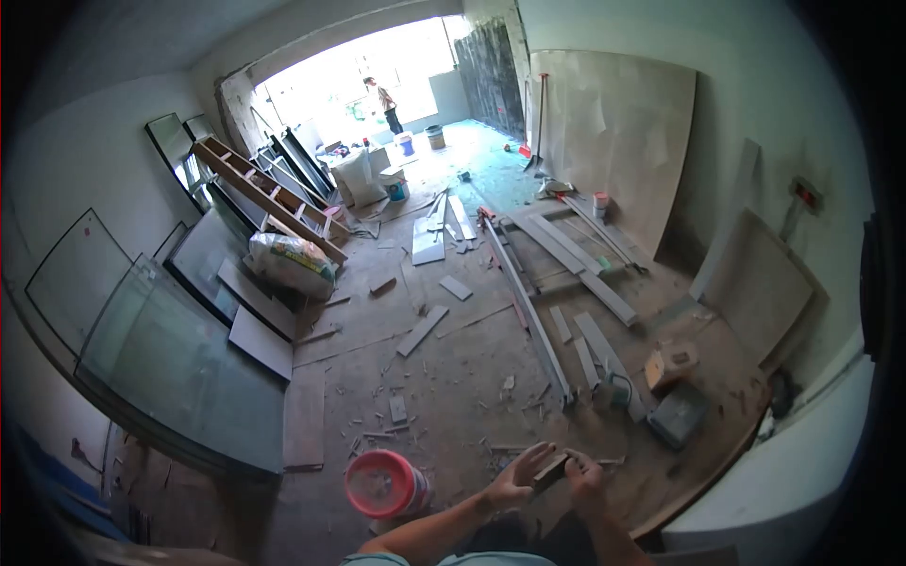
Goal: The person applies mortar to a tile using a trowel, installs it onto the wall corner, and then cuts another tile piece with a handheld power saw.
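Note:
Near the bottom of the view, both hands are around a small dark block-like piece (550,474). My left hand (514,479) is at its left side, with the fingers stretched out and the thumb apart. At the right end, my right hand (586,476) has its fingers closed on the piece. What the piece is cannot be made out. A red-rimmed bucket (423,491) stands on the floor to the left of my forearms. Scraps and slivers lie on the floor just beyond my hands.
Glass panels (179,358) and a wooden ladder (269,193) lean at the left. A long metal straightedge (528,307), cut boards (604,297) and a toolbox (679,415) lie ahead and right. Another person (384,102) stands by the far window.

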Tool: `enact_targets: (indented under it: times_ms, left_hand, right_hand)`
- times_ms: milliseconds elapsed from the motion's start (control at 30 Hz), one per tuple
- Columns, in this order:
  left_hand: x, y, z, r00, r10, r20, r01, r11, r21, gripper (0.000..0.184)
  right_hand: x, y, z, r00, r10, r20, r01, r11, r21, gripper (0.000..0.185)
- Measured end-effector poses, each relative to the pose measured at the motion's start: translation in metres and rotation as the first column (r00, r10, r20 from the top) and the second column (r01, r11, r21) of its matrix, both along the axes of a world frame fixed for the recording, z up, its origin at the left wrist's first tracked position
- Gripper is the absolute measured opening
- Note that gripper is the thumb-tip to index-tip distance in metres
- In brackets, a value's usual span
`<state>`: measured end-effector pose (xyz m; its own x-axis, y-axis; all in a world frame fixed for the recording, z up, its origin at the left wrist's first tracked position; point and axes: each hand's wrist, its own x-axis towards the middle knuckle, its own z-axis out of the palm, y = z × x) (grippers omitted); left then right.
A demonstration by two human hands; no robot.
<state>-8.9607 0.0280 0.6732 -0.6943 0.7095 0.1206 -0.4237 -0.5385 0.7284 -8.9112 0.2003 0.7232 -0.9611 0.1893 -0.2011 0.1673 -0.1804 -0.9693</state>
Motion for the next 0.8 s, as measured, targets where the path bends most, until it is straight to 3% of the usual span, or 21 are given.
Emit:
enact_targets:
  times_ms: [133, 200, 300, 400, 467, 533, 633, 733, 800]
  left_hand:
    - [-0.067, 0.021, -0.018, 0.988, 0.154, -0.005, -0.154, 0.985, -0.078, 0.114]
    - [-0.096, 0.034, -0.03, 0.974, 0.224, 0.023, -0.22, 0.97, -0.107, 0.114]
    - [-0.125, 0.057, -0.077, 0.917, 0.34, 0.21, -0.31, 0.936, -0.165, 0.114]
    - [-0.157, 0.092, -0.153, 0.855, 0.409, 0.319, -0.341, 0.907, -0.249, 0.113]
    - [-0.175, 0.102, -0.226, 0.873, 0.387, 0.296, -0.296, 0.904, -0.309, 0.11]
    - [-0.207, 0.143, -0.264, 0.843, 0.489, 0.224, -0.343, 0.81, -0.475, 0.104]
    - [-0.234, 0.165, -0.386, 0.857, 0.481, 0.182, -0.41, 0.852, -0.325, 0.099]
    - [-0.259, 0.176, -0.482, 0.742, 0.541, 0.396, -0.403, 0.832, -0.381, 0.099]
    - [-0.278, 0.17, -0.553, 0.782, 0.559, 0.277, -0.487, 0.824, -0.289, 0.092]
  right_hand:
    - [-0.086, 0.029, -0.025, 0.99, 0.14, 0.031, -0.143, 0.984, 0.104, 0.034]
    - [-0.128, 0.044, -0.047, 0.978, 0.208, -0.027, -0.195, 0.947, 0.256, 0.032]
    - [-0.188, 0.076, -0.11, 0.929, 0.371, 0.012, -0.351, 0.867, 0.355, 0.032]
    - [-0.241, 0.104, -0.23, 0.853, 0.521, 0.002, -0.475, 0.775, 0.417, 0.032]
    - [-0.271, 0.125, -0.275, 0.832, 0.555, -0.008, -0.506, 0.765, 0.4, 0.026]
    - [-0.298, 0.143, -0.342, 0.801, 0.598, 0.03, -0.542, 0.703, 0.461, 0.028]
    - [-0.337, 0.18, -0.44, 0.775, 0.632, 0.014, -0.564, 0.68, 0.468, 0.03]
    - [-0.351, 0.201, -0.542, 0.726, 0.686, 0.052, -0.631, 0.634, 0.446, 0.027]
    - [-0.351, 0.206, -0.613, 0.581, 0.78, 0.232, -0.796, 0.486, 0.361, 0.03]
